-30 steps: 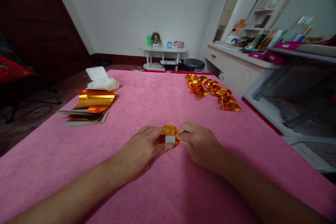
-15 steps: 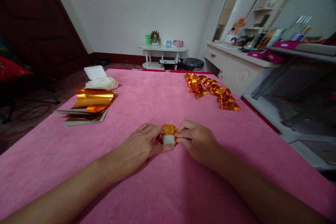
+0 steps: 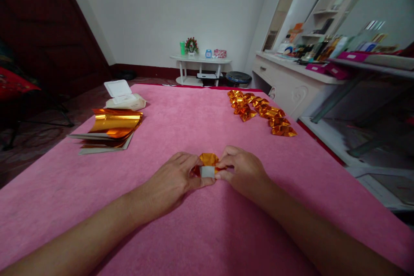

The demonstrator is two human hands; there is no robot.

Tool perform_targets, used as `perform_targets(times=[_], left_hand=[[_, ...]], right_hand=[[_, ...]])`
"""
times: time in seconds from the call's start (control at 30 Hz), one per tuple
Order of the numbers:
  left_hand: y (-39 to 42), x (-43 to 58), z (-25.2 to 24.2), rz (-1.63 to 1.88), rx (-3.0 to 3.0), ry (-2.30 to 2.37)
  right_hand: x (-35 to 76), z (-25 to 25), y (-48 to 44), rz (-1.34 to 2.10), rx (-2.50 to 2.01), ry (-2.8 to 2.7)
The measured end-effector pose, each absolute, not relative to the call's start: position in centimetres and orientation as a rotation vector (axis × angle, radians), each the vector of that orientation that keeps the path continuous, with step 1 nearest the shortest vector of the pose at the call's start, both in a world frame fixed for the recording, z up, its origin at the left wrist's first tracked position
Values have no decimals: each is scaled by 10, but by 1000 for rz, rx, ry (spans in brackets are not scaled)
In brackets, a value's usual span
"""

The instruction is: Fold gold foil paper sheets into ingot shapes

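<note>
A small folded piece of gold foil paper (image 3: 208, 164), its white underside showing at the front, lies on the pink cloth (image 3: 207, 233) in the middle. My left hand (image 3: 171, 183) pinches its left side with thumb and fingers. Pressing in from the right, my right hand (image 3: 243, 169) grips the other side with its fingertips. Both hands rest low on the cloth, and part of the paper is hidden under the fingers.
A stack of flat gold foil sheets (image 3: 111, 127) lies at the left, with a white open-lid box (image 3: 124, 97) behind it. Several finished folded gold pieces (image 3: 258, 110) sit in rows at the far right. A white dresser (image 3: 291, 82) stands beyond the right edge.
The folded paper has been squeezed a little smaller between my fingers, and both hands have shifted slightly away from me. Everything else stays where it was.
</note>
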State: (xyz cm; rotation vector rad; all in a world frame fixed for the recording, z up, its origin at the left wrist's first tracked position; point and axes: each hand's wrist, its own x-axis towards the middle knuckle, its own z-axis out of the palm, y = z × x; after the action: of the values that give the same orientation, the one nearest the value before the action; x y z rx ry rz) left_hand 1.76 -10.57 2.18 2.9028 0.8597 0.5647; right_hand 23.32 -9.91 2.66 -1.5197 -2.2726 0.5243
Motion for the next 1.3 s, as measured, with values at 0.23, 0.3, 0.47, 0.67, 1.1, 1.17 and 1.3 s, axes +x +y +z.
perform_targets(times=[0.23, 0.3, 0.47, 0.67, 1.1, 1.17, 1.3], left_hand=[[-107, 24, 22, 501, 2864, 943], [-107, 22, 20, 504, 2864, 915], [-104, 10, 19, 668, 2622, 828], [-94, 9, 13, 853, 2199, 907], [-95, 9, 21, 621, 2595, 825], [-95, 6, 25, 567, 2645, 781], [-93, 8, 31, 533, 2674, 737]], right_hand=[[237, 16, -82, 712, -1436, -2147], [236, 14, -82, 735, -1401, -2112], [235, 13, -89, 681, -1356, -2075], [236, 13, -91, 598, -1369, -2188], [241, 24, -95, 534, -1205, -2417], [243, 28, -96, 518, -1136, -2496], [245, 31, -98, 362, -1063, -2606]])
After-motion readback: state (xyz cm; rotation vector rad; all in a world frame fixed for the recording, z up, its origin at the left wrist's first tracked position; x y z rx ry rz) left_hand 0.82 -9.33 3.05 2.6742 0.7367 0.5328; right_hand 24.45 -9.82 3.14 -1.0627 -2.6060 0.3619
